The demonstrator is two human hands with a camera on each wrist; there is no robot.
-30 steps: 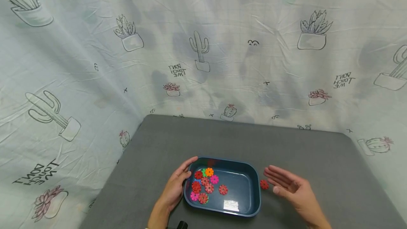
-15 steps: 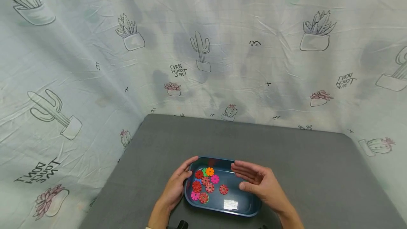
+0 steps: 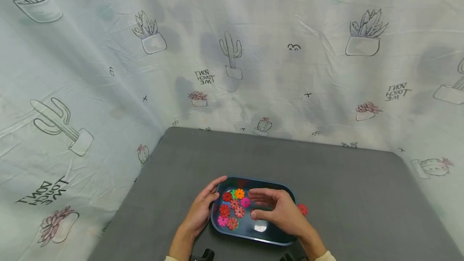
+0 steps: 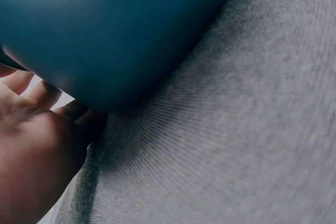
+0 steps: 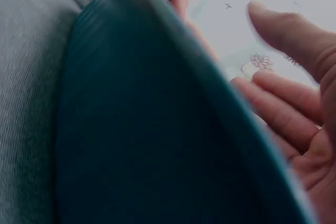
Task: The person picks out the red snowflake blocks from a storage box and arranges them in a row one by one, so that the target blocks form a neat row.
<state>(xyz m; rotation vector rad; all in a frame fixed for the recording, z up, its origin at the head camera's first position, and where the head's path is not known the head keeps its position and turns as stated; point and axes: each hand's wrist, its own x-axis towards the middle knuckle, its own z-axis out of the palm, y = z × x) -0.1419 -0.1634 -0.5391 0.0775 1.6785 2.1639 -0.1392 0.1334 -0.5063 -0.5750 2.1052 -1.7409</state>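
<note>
A dark blue plastic tray [image 3: 250, 235] stands on the grey table. My left hand [image 3: 198, 210] grips its left rim, with the thumb on the edge and the fingers along the outside; in the left wrist view some fingers go out of sight behind the tray wall. Several notched, flower-shaped plastic discs [image 3: 234, 204], red, pink, orange and green, lie in the tray's left half. Over the right half hovers my right hand [image 3: 280, 209], fingers extended and thumb apart, nothing seen held. It partly covers a lone red disc by the thumb tip. Another red disc [image 3: 302, 209] lies outside, beside the right rim.
The grey tabletop [image 3: 275, 156] stretches behind the tray and to both sides. A pale cloth [image 3: 261, 71] printed with cacti hangs at the back and sides. Dark wrist gear [image 3: 207, 254] shows at the bottom edge.
My right hand has moved left from beside the loose red disc, over the tray's right rim, to above the tray's inside. The left hand keeps its hold; the discs look unmoved.
</note>
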